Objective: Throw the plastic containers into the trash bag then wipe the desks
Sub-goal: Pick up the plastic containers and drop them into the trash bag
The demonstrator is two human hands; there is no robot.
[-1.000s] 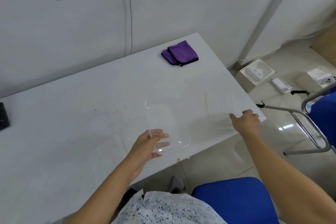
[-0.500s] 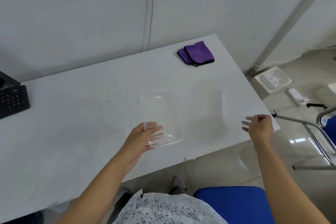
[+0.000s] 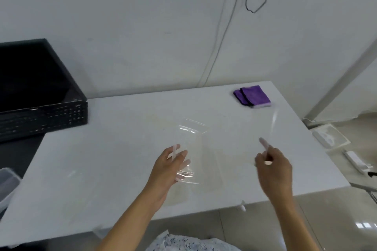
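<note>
Over the white desk (image 3: 102,159) by a pale wall (image 3: 142,26), the left hand (image 3: 167,169) clamps its fingers on a clear container (image 3: 193,140). The right hand (image 3: 275,171) pinches a blurred second container (image 3: 269,126). A purple cloth (image 3: 253,96) lies far right.

clear containers (image 3: 191,142), purple cloth (image 3: 254,96) w/ blk trim, white desk (image 3: 102,159)

The white desk (image 3: 122,169) in front of me carries a folded purple cloth (image 3: 253,96) near its far right corner. A black keyboard (image 3: 40,120) sits at its far left corner; I cannot tell whether it rests on this desk.
</note>
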